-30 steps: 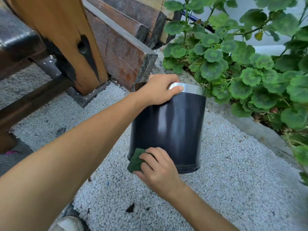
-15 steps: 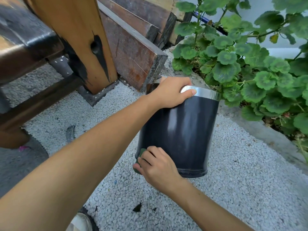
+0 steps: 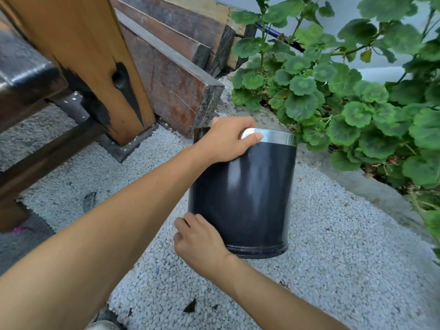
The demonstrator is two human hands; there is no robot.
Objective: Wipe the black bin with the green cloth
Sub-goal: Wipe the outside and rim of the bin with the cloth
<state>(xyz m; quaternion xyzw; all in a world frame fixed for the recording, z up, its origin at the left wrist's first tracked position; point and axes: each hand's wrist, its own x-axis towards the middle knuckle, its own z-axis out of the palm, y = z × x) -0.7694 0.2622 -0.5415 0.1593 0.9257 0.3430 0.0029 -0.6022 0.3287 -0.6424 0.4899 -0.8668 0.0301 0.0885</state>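
Observation:
The black bin [image 3: 245,191], a round tub with a shiny metal rim [image 3: 278,137], stands on white gravel in the middle of the view. My left hand [image 3: 226,139] grips the rim on the near left side, thumb lying across the metal band. My right hand [image 3: 200,239] is low at the bin's left side, fingers curled against the wall near the base. The green cloth is hidden under that hand and does not show now.
A thick wooden post [image 3: 95,55] and stacked dark timbers [image 3: 171,75] stand close behind the bin on the left. A leafy green plant [image 3: 345,91] overhangs a concrete curb [image 3: 357,184] on the right. White gravel [image 3: 333,270] covers the ground around the bin.
My right hand has slid left around the bin's lower side, and the green cloth has passed out of sight beneath it. My left hand keeps its grip on the rim.

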